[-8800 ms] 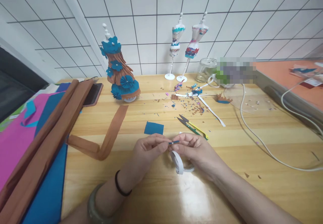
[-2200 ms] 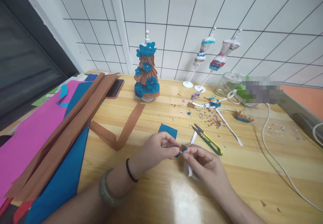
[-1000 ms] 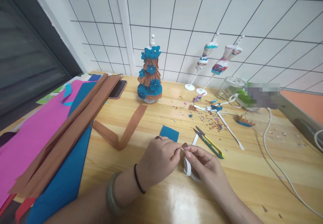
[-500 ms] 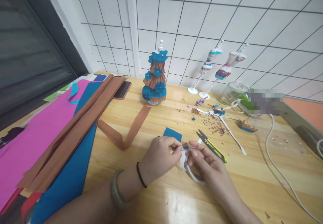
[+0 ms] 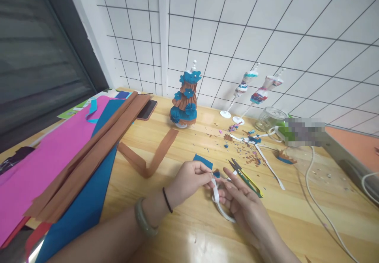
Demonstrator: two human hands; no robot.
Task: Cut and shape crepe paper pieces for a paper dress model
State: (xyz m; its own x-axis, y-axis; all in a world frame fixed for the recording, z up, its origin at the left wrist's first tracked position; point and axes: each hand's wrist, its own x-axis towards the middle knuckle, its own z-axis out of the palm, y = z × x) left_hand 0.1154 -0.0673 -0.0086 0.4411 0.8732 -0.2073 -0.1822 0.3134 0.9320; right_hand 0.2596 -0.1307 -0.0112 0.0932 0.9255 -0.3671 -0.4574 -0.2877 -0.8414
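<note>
My left hand is closed in a pinch on a small blue and brown paper piece and the free end of a white tape strip. My right hand lies just right of it, fingers stretched out over the white tape roll, which rests on the wooden table. A blue paper square lies just beyond my hands. Thread snips with a yellow-green handle lie to the right of it.
A small mannequin in a brown and blue paper dress stands at the back. Two more mini mannequins, a glass jar, paper scraps and a white cable lie right. Brown crepe strips, pink and blue sheets and a phone lie left.
My right hand has let go of the small piece and stretched its fingers. My left hand keeps the pinch, with white tape now pulled out below it. The view tilted up and left.
</note>
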